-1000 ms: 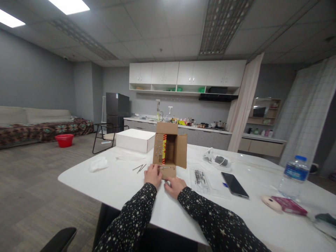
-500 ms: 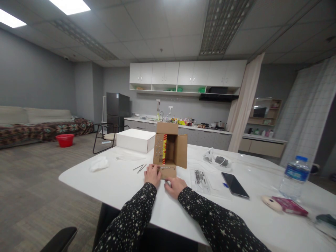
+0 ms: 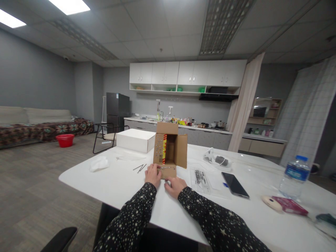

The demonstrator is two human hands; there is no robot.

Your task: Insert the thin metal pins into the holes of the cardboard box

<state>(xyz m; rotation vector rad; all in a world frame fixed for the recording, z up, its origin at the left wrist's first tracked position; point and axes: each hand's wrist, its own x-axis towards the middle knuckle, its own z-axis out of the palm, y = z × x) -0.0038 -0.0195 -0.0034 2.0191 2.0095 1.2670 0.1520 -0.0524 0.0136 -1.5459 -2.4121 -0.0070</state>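
An open cardboard box stands on the white table with its opening toward me and its flaps spread. Yellow-red tape runs down its left flap, and small pale specks dot the cardboard. At the left edge of the lower front flap, my left hand is closed on the cardboard with bent fingers. My right hand lies at that flap's near edge, fingers curled, the index fingertip against the cardboard. The undersides of both hands are hidden. Several thin dark metal rods lie left of my left hand.
Behind the box's left side is a white box. Crumpled tissue lies at the left. Toward the right are a clear packet of dark small parts, a phone, a water bottle and a maroon packet.
My left hand has shifted very slightly at the flap. The box and my right hand look the same.
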